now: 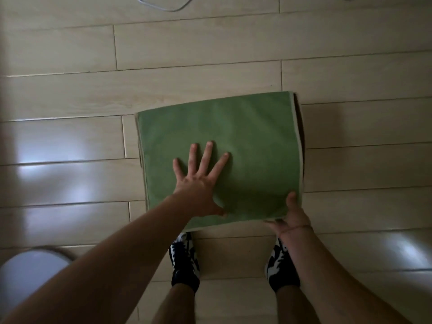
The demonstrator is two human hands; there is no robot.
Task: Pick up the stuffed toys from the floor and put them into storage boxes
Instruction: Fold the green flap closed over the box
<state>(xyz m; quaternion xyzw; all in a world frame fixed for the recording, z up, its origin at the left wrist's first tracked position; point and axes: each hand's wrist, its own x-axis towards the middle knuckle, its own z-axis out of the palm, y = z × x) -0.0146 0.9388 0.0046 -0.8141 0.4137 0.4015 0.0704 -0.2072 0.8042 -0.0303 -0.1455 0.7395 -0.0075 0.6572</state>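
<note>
Wood floor (210, 43): pale planks, fills the view; no stuffed toys visible anywhere on it.
Storage box (233, 136): green fabric, centre frame, lid flap down over the top, dark gap along its 3 o'clock edge.
Left hand (198, 181): flat on the lid, fingers spread, grip open, pressing not holding.
Right hand (292, 216): at the box's 5 o'clock corner, grip pinched on the lid edge.
Shoes (184, 260): at 6 o'clock, just beside the box.
Progress: judged late, box being closed; contents hidden, can't confirm toys inside.
</note>
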